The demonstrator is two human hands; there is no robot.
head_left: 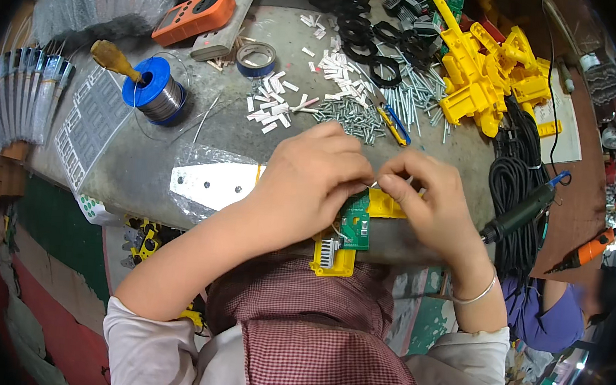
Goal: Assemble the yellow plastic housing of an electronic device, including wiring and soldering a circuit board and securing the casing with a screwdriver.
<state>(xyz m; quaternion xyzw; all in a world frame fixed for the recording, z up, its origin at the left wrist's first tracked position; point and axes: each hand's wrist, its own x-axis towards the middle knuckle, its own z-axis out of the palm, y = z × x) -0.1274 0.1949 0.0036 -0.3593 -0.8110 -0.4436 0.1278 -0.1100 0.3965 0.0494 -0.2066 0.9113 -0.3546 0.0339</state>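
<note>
At the table's near edge, my left hand (pixel 316 179) bends over a green circuit board (pixel 356 226), its thumb and fingers pinched together. My right hand (pixel 427 198), also pinching, meets it from the right. Between the fingertips shows a small pale bit, perhaps a wire end, too small to name. The board lies over a yellow plastic housing (pixel 345 266), which juts past the edge above my lap and carries a grey ribbed metal part (pixel 328 253). Another yellow piece (pixel 385 204) shows between my hands. Left of my left hand lies a white strip with holes (pixel 211 186) on clear film.
A blue solder spool (pixel 158 92), an orange meter (pixel 194 17) and a tape roll (pixel 255 59) stand left. Farther off are small white pieces (pixel 273 101), screws (pixel 350 118), a blue-yellow cutter (pixel 393 123) and yellow housings (pixel 480 76). Black cable (pixel 515 180) and a dark-handled tool (pixel 520 215) lie right.
</note>
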